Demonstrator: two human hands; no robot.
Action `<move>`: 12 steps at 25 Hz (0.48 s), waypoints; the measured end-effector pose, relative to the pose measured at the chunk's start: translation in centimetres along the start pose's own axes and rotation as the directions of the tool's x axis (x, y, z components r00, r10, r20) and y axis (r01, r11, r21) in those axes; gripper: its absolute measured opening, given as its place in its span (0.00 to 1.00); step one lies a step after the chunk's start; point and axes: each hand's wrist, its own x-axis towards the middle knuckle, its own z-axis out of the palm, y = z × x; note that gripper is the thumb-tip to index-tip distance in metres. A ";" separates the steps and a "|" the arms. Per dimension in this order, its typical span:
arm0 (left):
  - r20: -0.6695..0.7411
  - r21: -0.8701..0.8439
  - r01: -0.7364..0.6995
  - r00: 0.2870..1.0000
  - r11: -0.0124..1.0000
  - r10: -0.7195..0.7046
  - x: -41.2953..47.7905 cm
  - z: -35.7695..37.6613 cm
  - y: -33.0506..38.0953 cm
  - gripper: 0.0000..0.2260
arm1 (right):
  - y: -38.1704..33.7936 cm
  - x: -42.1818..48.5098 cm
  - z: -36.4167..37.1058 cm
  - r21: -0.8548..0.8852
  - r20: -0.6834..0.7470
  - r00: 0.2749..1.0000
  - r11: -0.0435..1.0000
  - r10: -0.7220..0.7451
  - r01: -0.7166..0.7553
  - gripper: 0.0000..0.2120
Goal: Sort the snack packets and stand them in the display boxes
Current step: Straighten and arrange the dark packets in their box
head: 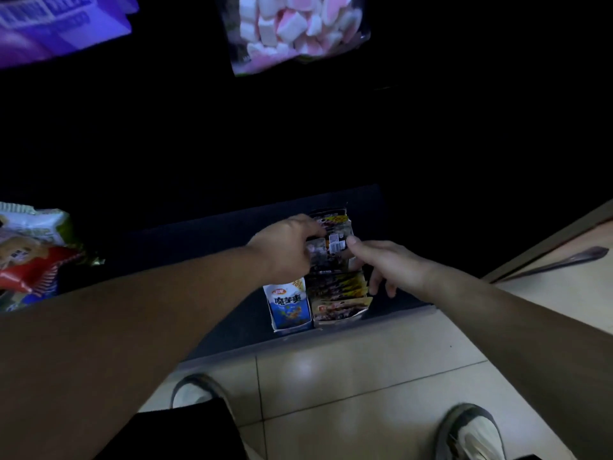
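On a low dark shelf stand two small display boxes side by side: a blue and white one on the left and a brown one on the right, which holds several dark packets standing in a row. Above the brown box, my left hand grips a stack of dark snack packets from the left. From the right, my right hand touches the same stack with its thumb on the barcode side, the other fingers spread downward.
A pile of red, white and green snack bags lies at the left on the shelf. Higher up hang a bag of pink and white marshmallows and a purple package. Pale floor tiles and my two shoes are below.
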 end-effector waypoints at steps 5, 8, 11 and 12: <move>0.060 -0.081 0.004 0.998 0.997 0.001 0.1 0.5 -0.7 0.24 | -0.2 0.2 0.7 -0.011 -0.156 0.988 1.000 -0.004 0.003 0.27; 0.119 -0.192 0.072 0.992 0.979 -0.049 0.5 1.4 -1.8 0.16 | -0.5 1.0 1.2 0.049 -0.221 0.975 0.999 0.002 0.009 0.15; 0.161 -0.131 0.058 0.986 0.990 -0.036 0.5 1.8 -2.4 0.10 | -0.6 1.9 1.3 0.102 -0.241 0.969 0.994 0.052 -0.028 0.05; 0.141 -0.092 0.049 0.989 0.995 -0.035 0.5 1.9 -2.4 0.11 | -0.4 2.2 1.2 0.127 -0.249 0.965 0.990 0.084 -0.054 0.04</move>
